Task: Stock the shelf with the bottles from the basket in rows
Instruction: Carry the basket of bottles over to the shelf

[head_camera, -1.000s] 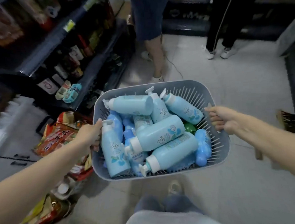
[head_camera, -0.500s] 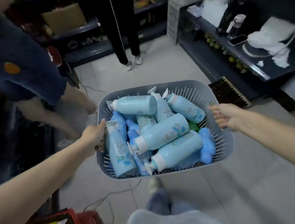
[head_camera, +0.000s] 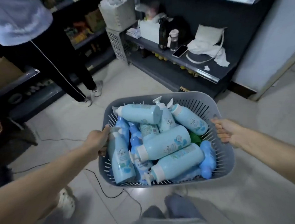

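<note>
I carry a grey slotted plastic basket (head_camera: 190, 99) in front of me above the tiled floor. It is piled with several light blue pump bottles (head_camera: 165, 143) lying at all angles, plus darker blue ones (head_camera: 207, 158) and something green (head_camera: 195, 137) underneath. My left hand (head_camera: 97, 142) grips the basket's left rim. My right hand (head_camera: 226, 130) grips the right rim. A dark low shelf (head_camera: 207, 73) stands ahead to the right.
That shelf holds a phone (head_camera: 179, 51), a clear water bottle (head_camera: 173, 40), a dark flask, a hat and white cloths. A person in dark trousers (head_camera: 63, 64) stands at the left by stocked shelves. A black cable (head_camera: 102, 190) runs over the floor. A white perforated crate (head_camera: 116, 43) stands behind.
My view has swung to the right, away from the left snack shelves and towards the dark low shelf. The basket and both hands keep their place in front of me.
</note>
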Tool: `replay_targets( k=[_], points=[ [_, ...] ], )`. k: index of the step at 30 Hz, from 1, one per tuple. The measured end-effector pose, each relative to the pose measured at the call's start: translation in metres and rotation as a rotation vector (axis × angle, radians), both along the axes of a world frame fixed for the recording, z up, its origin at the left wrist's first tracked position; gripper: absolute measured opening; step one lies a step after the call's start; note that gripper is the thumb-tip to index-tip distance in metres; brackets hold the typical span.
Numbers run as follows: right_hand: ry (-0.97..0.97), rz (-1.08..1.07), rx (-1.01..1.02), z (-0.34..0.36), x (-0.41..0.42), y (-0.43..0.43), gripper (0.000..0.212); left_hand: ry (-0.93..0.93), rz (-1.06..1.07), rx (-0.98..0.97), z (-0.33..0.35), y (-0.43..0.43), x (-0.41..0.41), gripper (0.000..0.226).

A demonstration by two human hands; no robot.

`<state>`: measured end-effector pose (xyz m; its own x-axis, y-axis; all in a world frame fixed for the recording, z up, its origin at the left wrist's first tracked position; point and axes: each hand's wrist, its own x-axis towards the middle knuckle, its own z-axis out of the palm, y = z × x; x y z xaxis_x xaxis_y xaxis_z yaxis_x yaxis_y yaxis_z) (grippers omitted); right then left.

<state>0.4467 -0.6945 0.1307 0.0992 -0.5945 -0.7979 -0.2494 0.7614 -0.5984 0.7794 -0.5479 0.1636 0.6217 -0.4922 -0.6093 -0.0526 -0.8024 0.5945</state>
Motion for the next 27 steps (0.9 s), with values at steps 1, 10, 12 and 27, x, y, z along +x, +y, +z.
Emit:
replay_targets(
  k=[1,10,12,27],
  points=[
    [-0.004,-0.017,-0.005,-0.002,-0.004,-0.011,0.049,0.004,-0.007,0.003,-0.002,-0.014,-0.002,0.051],
    [-0.003,-0.206,-0.002,-0.015,-0.036,-0.105,0.047,0.027,-0.179,-0.03,-0.018,-0.169,-0.011,0.053],
    [-0.014,-0.275,-0.004,-0.019,-0.04,-0.12,0.045,0.048,-0.224,-0.029,-0.026,-0.203,-0.009,0.052],
    [-0.076,-0.741,0.047,-0.049,-0.051,-0.219,0.043,0.076,-0.605,-0.012,-0.063,-0.461,-0.025,0.05]
  ],
)
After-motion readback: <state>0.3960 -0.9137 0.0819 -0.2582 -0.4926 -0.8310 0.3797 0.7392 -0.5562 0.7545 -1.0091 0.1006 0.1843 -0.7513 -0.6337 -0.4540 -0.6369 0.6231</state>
